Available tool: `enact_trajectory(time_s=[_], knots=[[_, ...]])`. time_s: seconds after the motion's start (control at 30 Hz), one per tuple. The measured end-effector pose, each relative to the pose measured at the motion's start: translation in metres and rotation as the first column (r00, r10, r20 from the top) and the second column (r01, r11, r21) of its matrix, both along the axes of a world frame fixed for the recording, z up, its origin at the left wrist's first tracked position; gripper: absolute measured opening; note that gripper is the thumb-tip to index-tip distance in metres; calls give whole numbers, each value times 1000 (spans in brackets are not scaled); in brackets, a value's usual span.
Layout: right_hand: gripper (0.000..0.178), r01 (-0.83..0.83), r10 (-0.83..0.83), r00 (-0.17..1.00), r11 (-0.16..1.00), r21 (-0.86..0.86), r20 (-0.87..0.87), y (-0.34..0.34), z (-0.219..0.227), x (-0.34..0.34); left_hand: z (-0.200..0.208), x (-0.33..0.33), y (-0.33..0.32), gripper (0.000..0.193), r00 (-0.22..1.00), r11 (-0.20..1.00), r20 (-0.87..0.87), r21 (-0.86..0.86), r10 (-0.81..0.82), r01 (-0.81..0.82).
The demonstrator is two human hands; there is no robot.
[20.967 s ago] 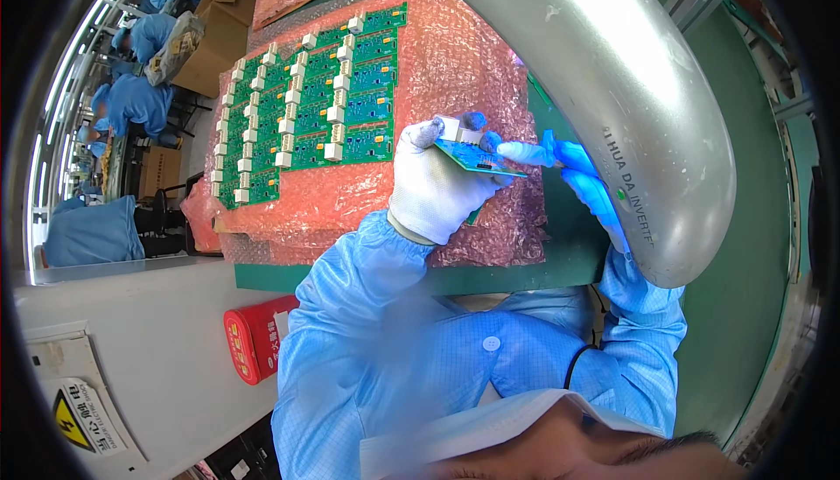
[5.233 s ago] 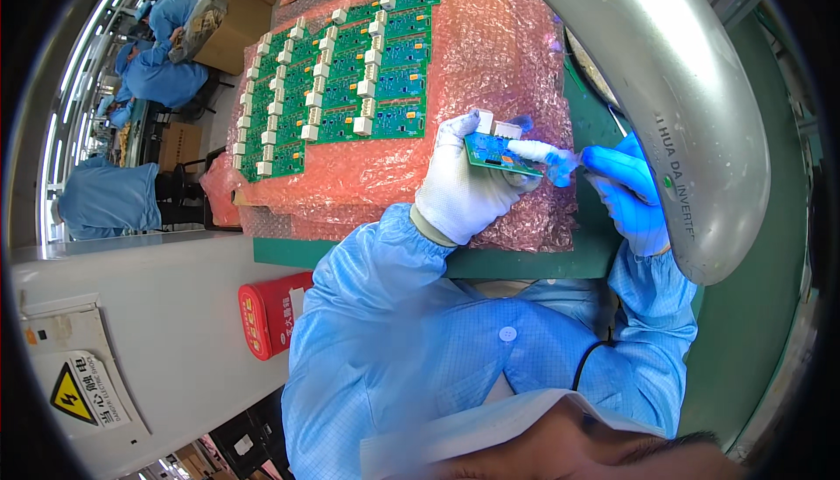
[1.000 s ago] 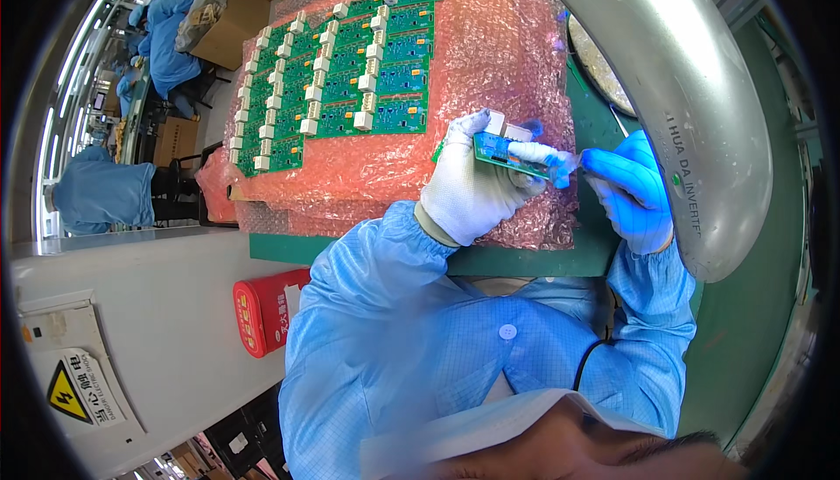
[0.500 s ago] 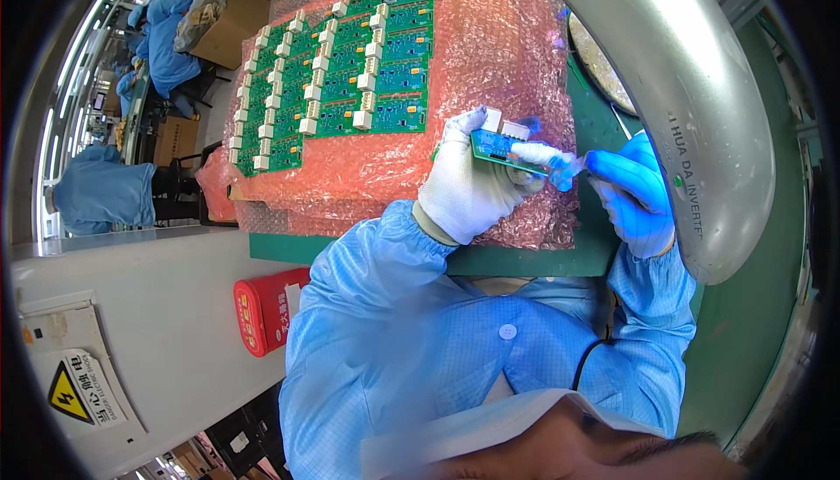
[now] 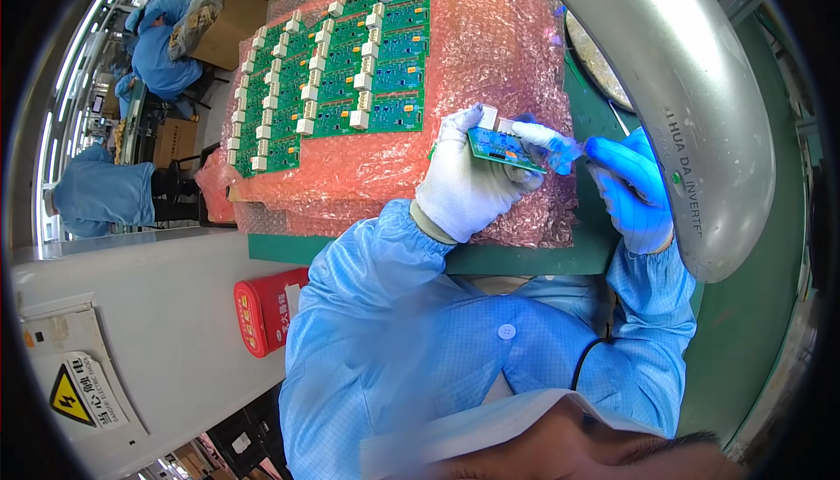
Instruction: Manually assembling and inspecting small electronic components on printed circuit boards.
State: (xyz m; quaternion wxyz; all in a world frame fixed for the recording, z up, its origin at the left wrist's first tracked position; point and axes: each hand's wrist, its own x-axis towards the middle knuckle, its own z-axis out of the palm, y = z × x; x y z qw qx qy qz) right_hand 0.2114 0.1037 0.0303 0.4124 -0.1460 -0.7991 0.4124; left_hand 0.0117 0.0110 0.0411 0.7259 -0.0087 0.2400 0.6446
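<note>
My left hand [image 5: 468, 187], in a white glove, is closed around a small green circuit board [image 5: 503, 151] with white connectors on its far edge. The board is held tilted above pink bubble wrap. Blue light falls on it and on the left fingertips. Just to the right, my right hand [image 5: 632, 189], also gloved, has thumb and forefinger pinched together close to the left fingertips. Whatever lies in that pinch is too small and blurred to name. Farther left, several green circuit boards [image 5: 398, 77] with white connectors lie in rows on the pink bubble wrap [image 5: 490, 51].
A large grey lamp housing [image 5: 691, 112] arches over the right side, close to my right hand. Behind it sits a round dish [image 5: 595, 60] on the green table mat [image 5: 542, 261]. A red box [image 5: 267, 314] stands at lower left. People in blue work at far left.
The held board has turned slightly in my left hand, and its face shows a little differently. Both hands stay nearly in place, the right still pinched beside the left fingertips.
</note>
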Motion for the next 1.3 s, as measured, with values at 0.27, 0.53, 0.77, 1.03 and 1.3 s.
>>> enact_trajectory(time_s=[0.27, 0.53, 0.77, 1.03, 1.3], knots=[[28, 354, -361, 933, 906, -233, 17, -5, -5, -3, -2, 7, -11, 35, 845, 886, -377, 410, 379, -215], [19, 631, -600, 776, 740, -235, 193, -16, 10, 9, -11, 15, -33, 130, 369, 829, -757, 555, 540, -75], [25, 535, -518, 844, 797, -279, 139, -33, -32, 45, -19, 9, -28, 114, -10, 769, -778, 619, 628, 158], [28, 518, -631, 751, 746, 419, 194, -40, -57, 62, -44, 31, -7, 95, -396, 897, -807, 366, 438, 247], [26, 583, -565, 739, 809, 74, 367, -60, -52, 57, -50, 37, -4, 95, -545, 986, -825, 89, 152, 140]])
